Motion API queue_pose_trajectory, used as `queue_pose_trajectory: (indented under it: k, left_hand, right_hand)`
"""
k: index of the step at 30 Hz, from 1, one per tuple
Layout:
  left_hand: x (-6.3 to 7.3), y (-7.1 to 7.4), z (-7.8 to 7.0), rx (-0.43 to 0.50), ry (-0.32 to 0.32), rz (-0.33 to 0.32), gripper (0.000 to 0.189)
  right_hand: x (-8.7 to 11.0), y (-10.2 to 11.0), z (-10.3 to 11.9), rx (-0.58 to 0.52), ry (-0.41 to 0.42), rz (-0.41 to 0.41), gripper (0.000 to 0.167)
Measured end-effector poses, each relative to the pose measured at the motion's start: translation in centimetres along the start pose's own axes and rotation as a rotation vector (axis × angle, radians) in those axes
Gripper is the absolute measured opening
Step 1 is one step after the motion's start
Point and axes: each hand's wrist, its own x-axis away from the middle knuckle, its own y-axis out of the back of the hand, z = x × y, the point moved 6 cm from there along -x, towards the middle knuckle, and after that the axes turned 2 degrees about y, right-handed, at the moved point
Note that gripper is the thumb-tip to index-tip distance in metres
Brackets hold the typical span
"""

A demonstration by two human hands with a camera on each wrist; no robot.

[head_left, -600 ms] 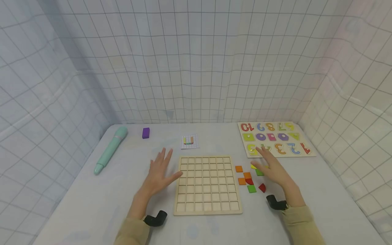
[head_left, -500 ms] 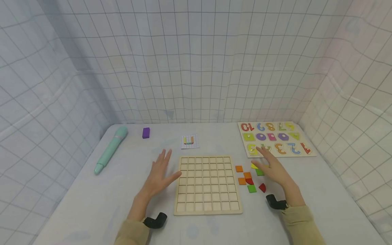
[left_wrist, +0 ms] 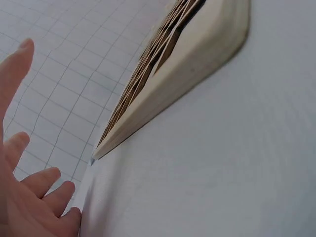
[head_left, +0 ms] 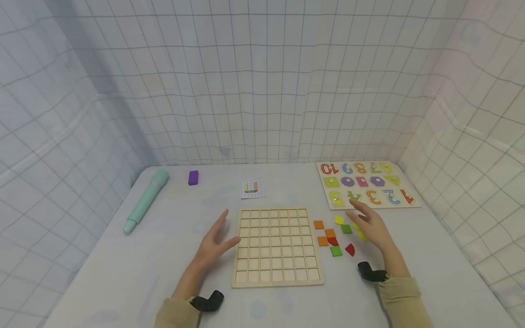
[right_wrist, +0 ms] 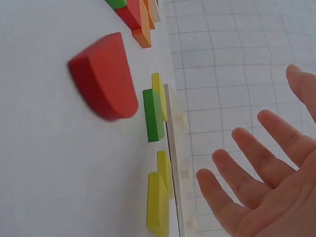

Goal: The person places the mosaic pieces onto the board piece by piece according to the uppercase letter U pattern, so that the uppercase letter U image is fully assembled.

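Note:
A square wooden grid board (head_left: 278, 284) lies at the middle of the table. My left hand (head_left: 210, 246) hovers by its left edge, thumb held apart from the fingers, holding nothing. Over the loose tiles on the board's right side is my right hand (head_left: 372, 228), also holding nothing, its fingers loosely extended. Around it lie several orange, yellow and green square tiles, among them a green tile (head_left: 346, 229) and an orange tile (head_left: 319, 224). A red quarter-round piece (right_wrist: 106, 79) shows large in the right wrist view. In the left wrist view the board's side stands beyond the spread fingers (left_wrist: 42, 180).
Behind the right hand lies a number puzzle board (head_left: 373, 184). A small pattern card (head_left: 252, 188) sits beyond the grid board. Farther left are a purple block (head_left: 193, 177) and a mint-green stick-shaped thing (head_left: 146, 201). Grid-patterned cloth walls (head_left: 270, 91) enclose the table.
My right hand has shifted slightly right, uncovering more yellow tiles. The left hand has turned and lowered a little, its fingers closer together. The head view has shifted slightly.

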Motion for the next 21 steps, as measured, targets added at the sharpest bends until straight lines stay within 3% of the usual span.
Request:
queue_pose_trajectory:
  k: [14, 21]
  left_hand:
    - [0.0, -1.1, 1.2, -0.045, 0.097, 0.051, 0.091]
    - [0.0, -1.6, 0.8, -0.139, 0.024, 0.077, 0.079]
  right_hand:
    - [-0.1, 0.3, -2.1, -0.084, -0.064, 0.007, 0.062]
    - [0.0, 0.3, -2.6, -0.082, -0.065, -0.001, 0.058]
